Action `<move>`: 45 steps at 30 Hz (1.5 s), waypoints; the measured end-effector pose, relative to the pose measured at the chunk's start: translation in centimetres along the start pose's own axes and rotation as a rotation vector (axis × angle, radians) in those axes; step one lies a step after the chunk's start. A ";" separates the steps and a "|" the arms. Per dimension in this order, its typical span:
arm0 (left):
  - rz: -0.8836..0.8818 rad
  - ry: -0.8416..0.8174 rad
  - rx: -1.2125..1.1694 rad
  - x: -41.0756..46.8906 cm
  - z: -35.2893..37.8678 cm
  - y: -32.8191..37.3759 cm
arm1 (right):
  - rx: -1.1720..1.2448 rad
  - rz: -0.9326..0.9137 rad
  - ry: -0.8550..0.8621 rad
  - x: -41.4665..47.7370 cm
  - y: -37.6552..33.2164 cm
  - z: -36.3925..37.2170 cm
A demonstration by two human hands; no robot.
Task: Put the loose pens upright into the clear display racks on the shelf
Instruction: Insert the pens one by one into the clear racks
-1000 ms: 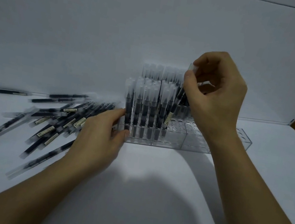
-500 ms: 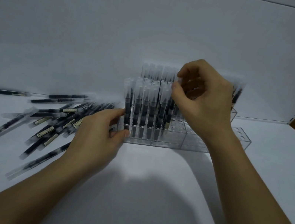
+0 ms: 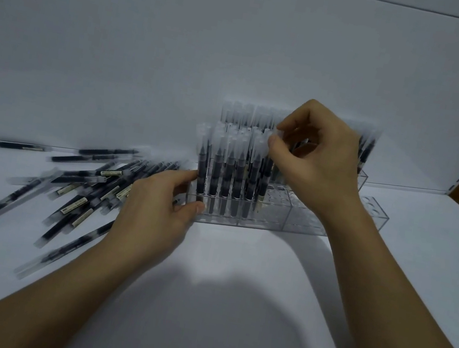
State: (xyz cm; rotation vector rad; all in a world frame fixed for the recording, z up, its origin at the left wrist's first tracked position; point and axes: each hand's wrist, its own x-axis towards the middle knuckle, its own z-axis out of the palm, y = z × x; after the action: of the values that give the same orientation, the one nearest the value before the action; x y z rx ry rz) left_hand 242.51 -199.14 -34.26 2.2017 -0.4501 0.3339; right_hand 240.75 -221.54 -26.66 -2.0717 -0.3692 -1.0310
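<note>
Both hands are working at the front rack. Far L, loose pens are lying heaped on the shelf. L hand is gripping the rack's L end, thumb on front wall, index round the side. Rack's L half is holding upright pens. R hand is pinching the cap of a pen standing approx. mid-rack. Back rack, w/ upright pens, is standing behind.

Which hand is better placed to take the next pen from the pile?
Left. The left hand holds the rack at its left end, beside the pile; the right hand pinches a pen in the rack.
</note>
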 end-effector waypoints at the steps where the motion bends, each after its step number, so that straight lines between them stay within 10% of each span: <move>1: 0.002 -0.002 -0.007 0.0 0.0 0.0 | -0.006 0.003 -0.006 0.0 0.1 0.0; 14: 0.046 -0.125 -0.025 0.2 -1.3 0.4 | -0.083 -0.107 -0.006 -0.4 -0.1 0.5; 22: 0.148 -0.258 0.437 0.6 -5.4 0.6 | -0.124 -0.266 -0.153 -2.2 -2.8 3.3; 29: -0.050 -0.451 0.774 -1.4 -9.2 -0.9 | -0.178 -0.151 -0.527 -4.2 -2.6 6.3; 45: -0.338 -0.326 0.825 -3.2 -11.2 -0.5 | -0.160 -0.080 -0.710 -5.3 -3.1 7.5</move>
State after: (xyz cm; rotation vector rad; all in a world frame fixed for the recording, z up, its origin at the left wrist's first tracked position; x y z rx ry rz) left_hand 238.93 -189.36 -28.99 3.1014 -0.0923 -0.0515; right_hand 239.80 -213.42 -31.97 -2.5434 -0.7437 -0.3367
